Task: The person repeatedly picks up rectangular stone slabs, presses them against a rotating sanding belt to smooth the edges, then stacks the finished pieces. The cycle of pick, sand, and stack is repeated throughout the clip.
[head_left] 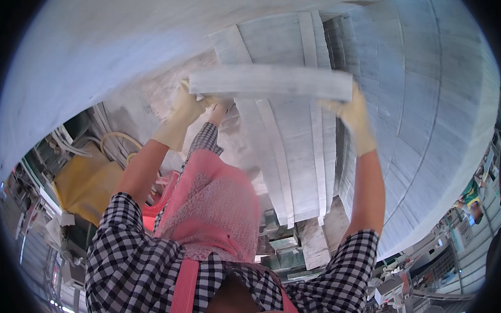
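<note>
A long, narrow, pale grey board [272, 83], slightly blurred, is held at both ends, running left to right.

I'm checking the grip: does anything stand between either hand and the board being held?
Nothing visible except the pale gloves: the left hand grips the board at its left end, the right hand at its right end. What lies behind the board is hidden.

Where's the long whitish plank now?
In the head view, the long whitish plank is near the upper middle, held at its ends by the left hand and right hand, with pale boards behind it.
</note>
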{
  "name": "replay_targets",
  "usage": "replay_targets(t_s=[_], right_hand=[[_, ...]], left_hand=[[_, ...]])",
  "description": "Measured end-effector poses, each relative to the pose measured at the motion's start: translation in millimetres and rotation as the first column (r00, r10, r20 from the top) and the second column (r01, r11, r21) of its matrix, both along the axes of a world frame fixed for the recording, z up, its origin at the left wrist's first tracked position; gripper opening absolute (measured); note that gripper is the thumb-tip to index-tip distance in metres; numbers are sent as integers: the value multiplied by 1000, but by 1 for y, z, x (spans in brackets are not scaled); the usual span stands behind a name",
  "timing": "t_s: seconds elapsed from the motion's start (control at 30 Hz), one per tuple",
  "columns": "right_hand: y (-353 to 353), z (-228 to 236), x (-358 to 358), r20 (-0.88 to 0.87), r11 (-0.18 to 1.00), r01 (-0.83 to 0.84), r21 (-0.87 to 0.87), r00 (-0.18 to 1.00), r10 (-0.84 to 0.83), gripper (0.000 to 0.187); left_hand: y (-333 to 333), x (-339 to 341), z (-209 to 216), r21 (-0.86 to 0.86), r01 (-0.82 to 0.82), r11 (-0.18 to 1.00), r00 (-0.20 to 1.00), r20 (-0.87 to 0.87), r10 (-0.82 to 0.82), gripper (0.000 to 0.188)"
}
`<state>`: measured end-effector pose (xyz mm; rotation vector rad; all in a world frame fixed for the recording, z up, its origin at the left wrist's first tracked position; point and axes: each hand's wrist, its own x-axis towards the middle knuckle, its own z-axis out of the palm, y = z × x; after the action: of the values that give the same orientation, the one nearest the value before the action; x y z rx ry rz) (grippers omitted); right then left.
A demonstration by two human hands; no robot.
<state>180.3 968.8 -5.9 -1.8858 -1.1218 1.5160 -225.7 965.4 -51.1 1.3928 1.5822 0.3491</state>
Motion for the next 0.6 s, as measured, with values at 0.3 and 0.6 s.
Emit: replay_targets(t_s=[0.3, 0.6], right_hand=[[159, -17, 16, -545, 966, 200, -166, 797, -258, 39], [161, -23, 5, 682, 964, -259, 65, 717, 146, 33]], left_hand=[[68, 51, -53, 124, -562, 818, 802, 323, 502, 58], [82, 72, -23, 310, -70, 948, 888, -414, 200, 47]])
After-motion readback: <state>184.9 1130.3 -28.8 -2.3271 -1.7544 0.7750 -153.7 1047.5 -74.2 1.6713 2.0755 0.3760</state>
